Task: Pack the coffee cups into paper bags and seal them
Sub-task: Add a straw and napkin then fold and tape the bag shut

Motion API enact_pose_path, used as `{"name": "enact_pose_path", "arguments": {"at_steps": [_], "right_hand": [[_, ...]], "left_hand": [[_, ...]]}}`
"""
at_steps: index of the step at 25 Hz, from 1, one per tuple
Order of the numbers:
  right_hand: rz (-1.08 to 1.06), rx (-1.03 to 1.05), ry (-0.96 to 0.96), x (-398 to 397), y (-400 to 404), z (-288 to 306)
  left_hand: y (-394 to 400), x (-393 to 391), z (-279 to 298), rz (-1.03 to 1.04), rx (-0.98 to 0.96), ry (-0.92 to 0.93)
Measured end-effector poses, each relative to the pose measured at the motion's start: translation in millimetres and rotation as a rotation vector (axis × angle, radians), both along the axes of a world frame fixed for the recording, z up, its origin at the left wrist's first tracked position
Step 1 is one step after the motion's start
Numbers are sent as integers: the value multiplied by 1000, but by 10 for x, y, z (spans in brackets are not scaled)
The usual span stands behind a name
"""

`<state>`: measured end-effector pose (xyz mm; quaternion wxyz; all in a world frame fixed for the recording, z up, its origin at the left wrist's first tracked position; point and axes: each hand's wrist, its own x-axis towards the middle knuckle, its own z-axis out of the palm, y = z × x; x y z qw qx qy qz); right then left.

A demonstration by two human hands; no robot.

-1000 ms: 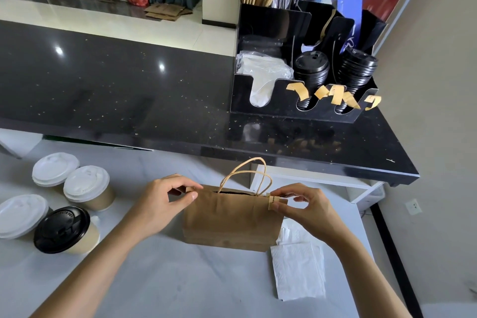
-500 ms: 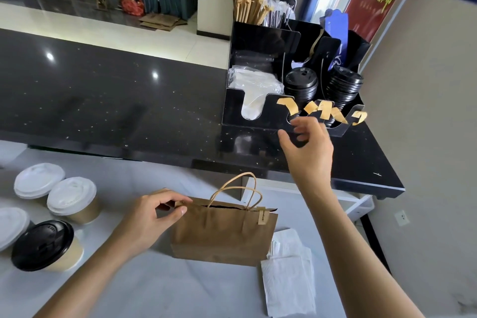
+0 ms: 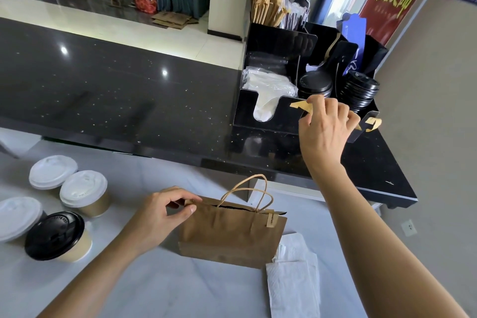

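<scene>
At upper right a black organiser [image 3: 271, 117] now has the right hand [image 3: 325, 131], risen from the bag, pinching a sealing sticker [image 3: 303, 106]; lower centre, the left hand [image 3: 165, 214] pinches the paper bag [image 3: 229, 232] closed, so sealing continues.

Paper bag [image 3: 229, 235]: plain brown, tan handles, tan sticker near its right top corner
Near-left cup [image 3: 58, 236]: black lid, tan wall
Other cups [image 3: 84, 193]: white lids, tan walls
Far counter [image 3: 116, 95]: black, pale speckles
Organiser [image 3: 268, 116]: glossy black, tan sticker strips on front
Napkins [image 3: 293, 284]: white
Near table [image 3: 160, 289]: pale grey marbling
</scene>
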<state>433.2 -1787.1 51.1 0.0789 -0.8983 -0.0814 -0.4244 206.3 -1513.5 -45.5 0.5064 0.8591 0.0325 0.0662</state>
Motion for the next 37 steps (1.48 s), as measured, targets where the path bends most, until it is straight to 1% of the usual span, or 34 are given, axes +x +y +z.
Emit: {"name": "enact_pose_path", "arguments": {"at_steps": [6, 11, 17, 20, 21, 24, 30, 34, 37], "right_hand": [[38, -2, -101, 40, -37, 32], [183, -6, -161, 42, -92, 59], [248, -60, -92, -53, -186, -62], [319, -72, -85, -177, -170, -69], [347, -68, -55, -223, -150, -63], [474, 12, 168, -306, -63, -13], [821, 249, 765, -448, 267, 220], [941, 225, 1076, -452, 552, 272], [986, 161, 1197, -478, 763, 245]], "left_hand": [[-14, -3, 17, 1, -7, -2], [-24, -11, 27, 1, -17, -1], [-9, -23, 21, 5, -13, 2], [-19, -25, 26, 7, -24, -2], [-24, -22, 29, 7, -21, -7], [-32, -18, 36, 3, -8, -9], [-19, -35, 36, -26, 7, -15], [-24, -40, 55, -27, 15, -21], [-18, -48, 52, -22, 38, -36]]}}
